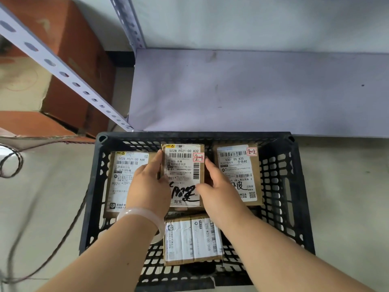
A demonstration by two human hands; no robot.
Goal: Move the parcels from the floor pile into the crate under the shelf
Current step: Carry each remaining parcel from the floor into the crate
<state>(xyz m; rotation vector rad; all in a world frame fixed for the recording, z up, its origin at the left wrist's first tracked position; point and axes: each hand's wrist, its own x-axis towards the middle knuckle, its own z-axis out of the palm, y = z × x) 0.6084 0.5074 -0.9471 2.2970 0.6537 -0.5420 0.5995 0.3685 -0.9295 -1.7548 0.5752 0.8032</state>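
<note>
A pale concrete floor (347, 186) lies under everything, and a dark cable (63, 228) loops across it at 9 o'clock. From 6 o'clock two bare forearms reach forward into a black slatted crate (294, 186); a pale bangle (143, 213) rings the left wrist. Nearest in the crate lies a taped brown parcel (193, 239). Beyond it the left grip (147, 186) and right grip (219, 190) clasp the middle parcel (183, 165) by its two long sides, thumbs on its label. It is a brown box with a white label, black scrawl and a red-bordered "2-1" tag. It sits inside the crate between a left parcel (124, 165) and a right parcel (235, 163) tagged "2-2"; whether it rests on anything cannot be told. At 12 o'clock is a white shelf board (252, 89), its perforated post (63, 66) slanting towards 10 o'clock past an orange carton (80, 49).
</note>
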